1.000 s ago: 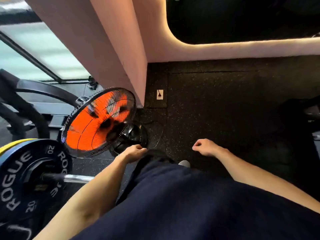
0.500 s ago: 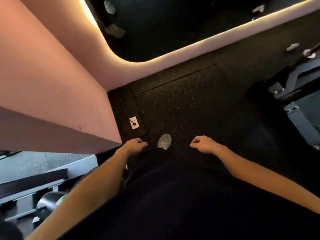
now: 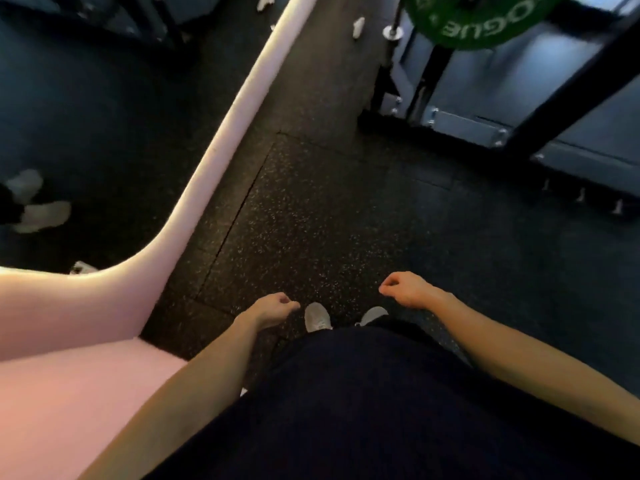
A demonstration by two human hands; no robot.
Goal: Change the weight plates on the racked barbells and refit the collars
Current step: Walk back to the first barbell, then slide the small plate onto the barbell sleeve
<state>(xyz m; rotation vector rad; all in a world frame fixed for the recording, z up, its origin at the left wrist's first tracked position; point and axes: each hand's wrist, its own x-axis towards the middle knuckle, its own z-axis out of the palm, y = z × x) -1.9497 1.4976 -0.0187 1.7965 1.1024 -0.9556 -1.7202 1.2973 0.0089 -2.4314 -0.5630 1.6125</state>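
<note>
Green plate [image 3: 485, 22] with white letters sits on a silver bar [image 3: 392, 32], far up at the top right. Left hand [image 3: 273, 310] and right hand [image 3: 408, 289] hang loosely curled, holding nothing.

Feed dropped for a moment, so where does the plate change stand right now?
Nothing here shows a finished step. In hand: nothing; left hand and right hand hang loosely curled over the floor. Left: a green plate sits on a barbell sleeve on the rack ahead; no collar is visible there.
</note>
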